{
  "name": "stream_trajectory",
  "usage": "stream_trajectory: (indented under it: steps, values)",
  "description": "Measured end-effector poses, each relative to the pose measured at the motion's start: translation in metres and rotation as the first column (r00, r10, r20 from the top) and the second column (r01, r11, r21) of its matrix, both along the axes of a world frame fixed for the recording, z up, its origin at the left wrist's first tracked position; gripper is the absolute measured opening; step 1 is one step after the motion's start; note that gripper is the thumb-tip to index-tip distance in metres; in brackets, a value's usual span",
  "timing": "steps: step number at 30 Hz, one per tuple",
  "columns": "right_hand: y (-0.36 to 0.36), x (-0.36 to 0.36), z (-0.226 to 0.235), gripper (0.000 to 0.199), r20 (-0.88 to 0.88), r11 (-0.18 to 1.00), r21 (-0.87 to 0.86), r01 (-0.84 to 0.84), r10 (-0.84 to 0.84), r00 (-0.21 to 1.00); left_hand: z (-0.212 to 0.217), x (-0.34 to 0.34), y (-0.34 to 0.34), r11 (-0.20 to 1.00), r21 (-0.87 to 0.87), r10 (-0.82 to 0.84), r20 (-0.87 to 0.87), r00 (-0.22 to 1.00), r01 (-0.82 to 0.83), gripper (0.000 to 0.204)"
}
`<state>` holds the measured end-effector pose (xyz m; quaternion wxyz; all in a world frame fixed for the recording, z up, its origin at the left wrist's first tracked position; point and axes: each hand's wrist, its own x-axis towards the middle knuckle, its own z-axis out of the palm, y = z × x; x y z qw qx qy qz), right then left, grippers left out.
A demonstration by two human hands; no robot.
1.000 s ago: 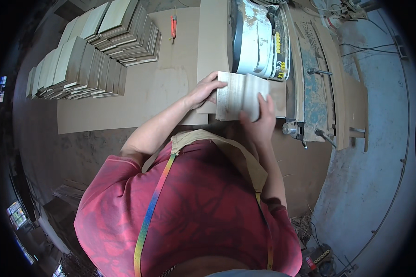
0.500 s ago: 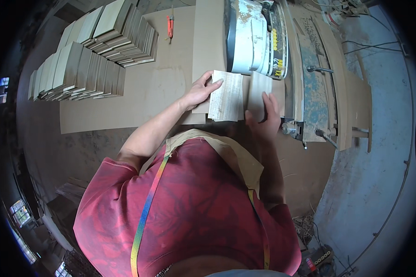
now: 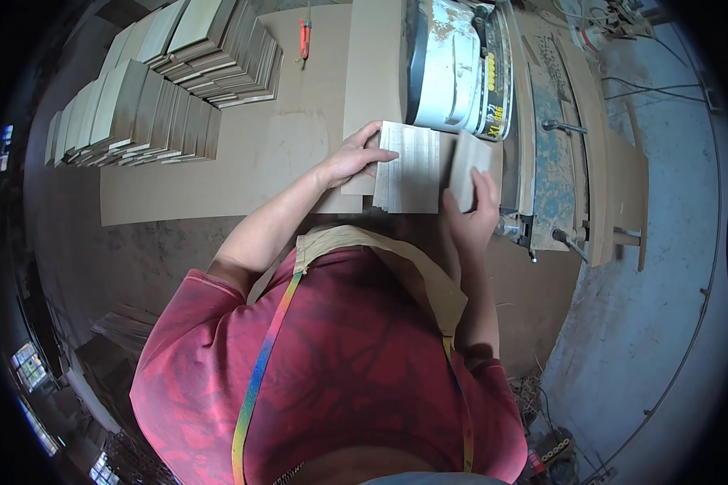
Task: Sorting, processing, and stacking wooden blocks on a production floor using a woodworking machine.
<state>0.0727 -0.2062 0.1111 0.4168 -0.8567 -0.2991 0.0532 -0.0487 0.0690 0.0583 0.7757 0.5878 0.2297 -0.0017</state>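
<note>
Resting on the bench [image 3: 218,186] just in front of a white and blue machine [image 3: 461,69], a small stack of thin wooden sheets [image 3: 408,166] is held at its left edge by the left hand [image 3: 352,158], fingers curled over it. The right hand [image 3: 471,212] lies with fingers spread flat on a darker sheet [image 3: 465,162] beside the stack. Piles of wooden boards [image 3: 150,97] lie well apart, to the left.

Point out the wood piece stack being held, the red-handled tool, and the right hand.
Small stack of wood pieces [image 3: 412,166], head view, middle of the pale top face.
Red-handled tool [image 3: 305,36], head view, on the red handle.
Right hand [image 3: 471,217], head view, back of the hand.
</note>
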Motion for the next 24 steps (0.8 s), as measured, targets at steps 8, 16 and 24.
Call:
stream_trajectory:
  steps: [8, 16, 24]
  values:
    - [-0.009, 0.042, -0.116, 0.063, 0.437, 0.945, -0.276, 0.172, -0.036, 0.899, 0.014, -0.009, 0.000, 0.998, -0.013, 0.062, 0.011, 0.998, -0.062, 0.066]
    - [0.010, 0.122, -0.149, 0.040, 0.618, 0.975, -0.128, 0.181, -0.064, 0.784, -0.021, 0.037, -0.045, 0.909, 0.386, 0.163, 0.027, 0.986, -0.160, 0.071]
    - [0.039, 0.019, -0.001, 0.043, 0.116, 0.994, 0.002, -0.110, 0.109, 0.987, -0.010, 0.027, -0.050, 0.800, 0.487, 0.336, 0.121, 0.934, -0.351, 0.069]
